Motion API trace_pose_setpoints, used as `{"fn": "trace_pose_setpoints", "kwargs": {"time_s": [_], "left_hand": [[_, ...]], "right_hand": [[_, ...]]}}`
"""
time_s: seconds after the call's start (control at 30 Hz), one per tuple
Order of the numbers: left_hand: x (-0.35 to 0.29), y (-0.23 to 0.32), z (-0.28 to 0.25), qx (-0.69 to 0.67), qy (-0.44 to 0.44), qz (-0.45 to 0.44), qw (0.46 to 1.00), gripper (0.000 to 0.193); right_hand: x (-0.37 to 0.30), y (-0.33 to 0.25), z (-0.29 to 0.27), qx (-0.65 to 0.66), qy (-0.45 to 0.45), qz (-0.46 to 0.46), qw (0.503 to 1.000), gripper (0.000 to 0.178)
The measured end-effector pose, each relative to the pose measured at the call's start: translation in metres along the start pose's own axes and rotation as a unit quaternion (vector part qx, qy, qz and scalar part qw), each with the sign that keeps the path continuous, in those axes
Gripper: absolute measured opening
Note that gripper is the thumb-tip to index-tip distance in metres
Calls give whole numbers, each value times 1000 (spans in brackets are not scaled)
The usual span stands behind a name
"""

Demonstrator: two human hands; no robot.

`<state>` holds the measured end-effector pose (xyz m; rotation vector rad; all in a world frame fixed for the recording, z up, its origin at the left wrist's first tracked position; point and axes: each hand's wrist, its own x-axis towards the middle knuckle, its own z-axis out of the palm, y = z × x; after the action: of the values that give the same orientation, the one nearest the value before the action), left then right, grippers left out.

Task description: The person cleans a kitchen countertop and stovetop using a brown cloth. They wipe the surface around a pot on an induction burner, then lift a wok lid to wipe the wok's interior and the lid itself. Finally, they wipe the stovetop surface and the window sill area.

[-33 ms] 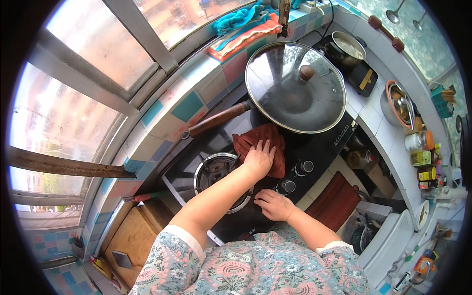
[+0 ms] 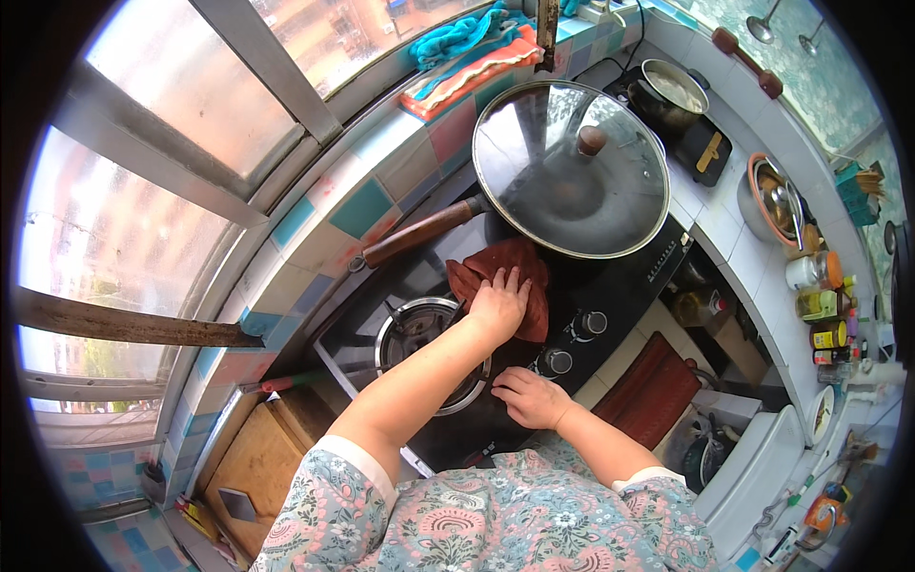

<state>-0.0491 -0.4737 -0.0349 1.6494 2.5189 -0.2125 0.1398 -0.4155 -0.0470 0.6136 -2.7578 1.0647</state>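
My left hand (image 2: 499,310) lies on a dark red cloth (image 2: 537,305), its fingers stretched out and spread over the bunched fabric. The cloth rests on a black glass gas stove (image 2: 443,257), between the left burner (image 2: 419,329) and a wok. My right hand (image 2: 536,398) is by the stove's front edge, with loosely curled fingers and nothing visible in them. Closest to it is one of two round knobs (image 2: 556,361). The wok has a glass lid (image 2: 572,191) with a brown knob, and its wooden handle (image 2: 424,232) points left.
A steel pot (image 2: 672,95) stands on a black plate at the back right. Along the right counter are a pan-like bowl (image 2: 762,205) with ladles, and several jars and bottles (image 2: 820,305). Towels (image 2: 477,62) lie on the tiled window ledge. A wooden board (image 2: 248,467) is at left.
My left hand and the cloth have shifted very slightly left on the stove. The right hand stays in place.
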Motion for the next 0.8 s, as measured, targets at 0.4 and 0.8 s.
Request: {"fn": "trace_pose_setpoints", "kwargs": {"time_s": [0.4,0.8], "left_hand": [[45,56,-5,-10,35,-8,999,53],[-24,37,-14,67,-5,56,996,54]], "right_hand": [[-7,0,2,-12,-23,4,1000,38],[-11,6,7,-7,36,-32,999,32]]}}
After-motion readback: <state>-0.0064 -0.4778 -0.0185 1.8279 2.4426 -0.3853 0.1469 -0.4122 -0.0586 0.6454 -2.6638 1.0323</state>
